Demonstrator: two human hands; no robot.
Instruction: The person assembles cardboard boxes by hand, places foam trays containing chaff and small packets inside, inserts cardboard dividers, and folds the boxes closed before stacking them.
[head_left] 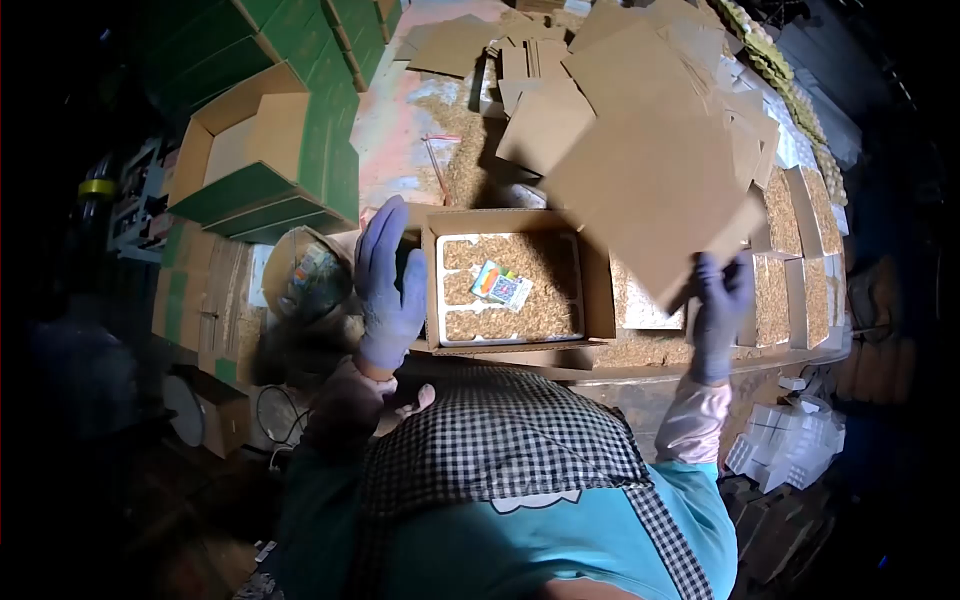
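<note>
An open cardboard box (600, 290) stands in front of me, with a white tray and brown shavings inside. Small printed packets (502, 286) lie on the shavings near its middle. Gloved in pale purple, my left hand (388, 285) is at the box's left side, fingers extended and nothing held. My right hand (715, 300), also gloved, grips the lower corner of a large flat cardboard sheet (650, 190), which is raised to the right of the box. Part of the grip is in shadow.
Green-and-brown boxes (270, 190) are stacked at the upper left. A round container (310, 275) with packets is left of my left hand. More cardboard sheets (545, 125) lie behind the box. Shavings-filled boxes (770, 300) line the right, and white trays (790, 445) sit below.
</note>
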